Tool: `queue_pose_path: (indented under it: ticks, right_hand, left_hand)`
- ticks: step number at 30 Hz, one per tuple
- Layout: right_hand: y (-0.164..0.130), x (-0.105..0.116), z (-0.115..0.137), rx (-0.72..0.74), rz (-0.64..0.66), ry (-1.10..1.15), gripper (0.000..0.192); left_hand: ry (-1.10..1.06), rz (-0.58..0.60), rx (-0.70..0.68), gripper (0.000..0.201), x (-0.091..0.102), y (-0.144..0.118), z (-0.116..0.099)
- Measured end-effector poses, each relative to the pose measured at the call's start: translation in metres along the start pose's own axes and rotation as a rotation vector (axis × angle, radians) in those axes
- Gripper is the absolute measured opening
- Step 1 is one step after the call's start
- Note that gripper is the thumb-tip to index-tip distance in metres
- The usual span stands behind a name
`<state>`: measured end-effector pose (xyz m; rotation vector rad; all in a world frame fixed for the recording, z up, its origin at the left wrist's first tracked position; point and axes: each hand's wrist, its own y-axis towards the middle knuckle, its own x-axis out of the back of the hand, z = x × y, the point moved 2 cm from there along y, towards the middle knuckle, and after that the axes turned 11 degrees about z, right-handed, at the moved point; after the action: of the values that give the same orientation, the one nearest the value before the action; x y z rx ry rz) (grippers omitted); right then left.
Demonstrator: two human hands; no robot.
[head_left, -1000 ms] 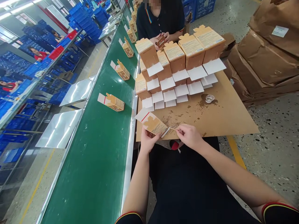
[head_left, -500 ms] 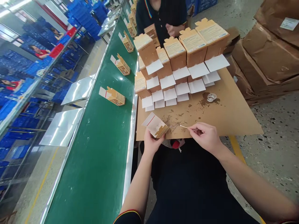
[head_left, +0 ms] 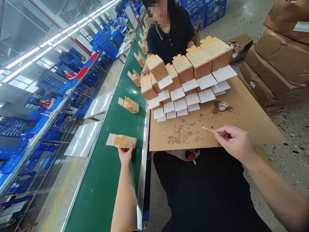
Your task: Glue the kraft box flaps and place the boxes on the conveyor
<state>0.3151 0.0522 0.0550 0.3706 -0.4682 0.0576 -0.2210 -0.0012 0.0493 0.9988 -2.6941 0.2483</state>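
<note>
Resting on the green conveyor belt (head_left: 106, 180), the small tan cardboard carton with a white end flap (head_left: 122, 141) lies on its side, and the left hand (head_left: 125, 155) touches its near edge with the fingers closed lightly against it. The right hand (head_left: 235, 141) is pinched narrow around one thin wooden stick (head_left: 208, 129), whose tip points left over the stained brown cardboard sheet (head_left: 241, 119) that serves as a work surface.

Further along the belt lie at least three more cartons of the same kind: one (head_left: 130, 104) just ahead, another (head_left: 135, 78) beyond it, a third (head_left: 140, 59) beyond that; more may follow, too small to count. At the far side of the sheet stands a tiered stack of upright tan cartons (head_left: 185, 69) with white flaps hanging open towards the viewer; about seven tops can be made out, the rest overlapping. One small clear round dish (head_left: 222, 105) sits on a dark stain beside the stack.

Behind the stack sits one person in a dark polo shirt (head_left: 169, 35). Large brown paper-wrapped bundles (head_left: 280, 54) are piled at the right.
</note>
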Motion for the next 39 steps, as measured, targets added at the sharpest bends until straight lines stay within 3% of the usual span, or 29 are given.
queue_pose_path:
  ticks: [2, 4, 7, 9, 11, 13, 15, 19, 21, 23, 26, 29, 32, 35, 39]
  right_hand:
    - [-0.005, 0.008, -0.004, -0.027, -0.024, -0.015, 0.034]
    - [-0.015, 0.021, -0.01, -0.059, -0.075, -0.062, 0.037]
    - [-0.034, 0.045, -0.023, -0.147, -0.175, -0.152, 0.035]
    - [-0.042, 0.059, -0.032, -0.224, -0.199, -0.164, 0.032]
    - [-0.037, 0.069, -0.038, -0.273, -0.215, -0.157, 0.031]
    - [-0.021, 0.074, -0.038, -0.27, -0.232, -0.171, 0.03]
    - [0.0, 0.074, -0.034, -0.252, -0.234, -0.19, 0.029]
    - [0.026, 0.067, -0.018, -0.234, -0.221, -0.192, 0.027]
    - [0.024, 0.067, -0.013, -0.214, -0.221, -0.192, 0.026]
    - [0.015, 0.07, -0.012, -0.209, -0.23, -0.198, 0.025]
    - [0.003, 0.078, -0.015, -0.235, -0.262, -0.216, 0.023]
    - [0.006, 0.085, -0.018, -0.261, -0.232, -0.23, 0.018]
    - [0.029, 0.085, -0.019, -0.245, -0.137, -0.282, 0.01]
    - [0.063, 0.081, -0.022, -0.195, -0.006, -0.368, 0.013]
    - [0.103, 0.071, -0.035, -0.194, 0.198, -0.467, 0.023]
  left_hand:
    - [0.038, 0.003, -0.032, 0.089, 0.003, -0.003, 0.001]
    - [0.088, -0.118, -0.149, 0.095, 0.014, -0.01, -0.008]
    - [0.074, -0.365, -0.413, 0.087, 0.03, -0.019, -0.042]
    - [-0.039, -0.329, -0.601, 0.071, 0.022, -0.017, -0.076]
    - [-0.18, -0.122, -0.693, 0.056, -0.008, -0.002, -0.113]
    - [-0.258, 0.148, -0.551, 0.05, -0.058, 0.028, -0.147]
    - [-0.259, 0.286, -0.403, 0.049, -0.116, 0.062, -0.173]
    - [-0.094, 0.328, -0.151, 0.051, -0.214, 0.109, -0.199]
    - [-0.018, 0.328, -0.058, 0.057, -0.242, 0.115, -0.201]
    - [0.023, 0.357, -0.012, 0.056, -0.255, 0.113, -0.198]
    - [-0.031, 0.415, -0.028, 0.044, -0.253, 0.107, -0.193]
    - [-0.184, 0.387, -0.122, 0.037, -0.229, 0.099, -0.186]
    - [-0.327, 0.379, -0.256, 0.041, -0.191, 0.08, -0.172]
    - [-0.435, 0.43, -0.271, 0.054, -0.152, 0.046, -0.147]
    - [-0.48, 0.551, -0.199, 0.069, -0.13, -0.009, -0.105]
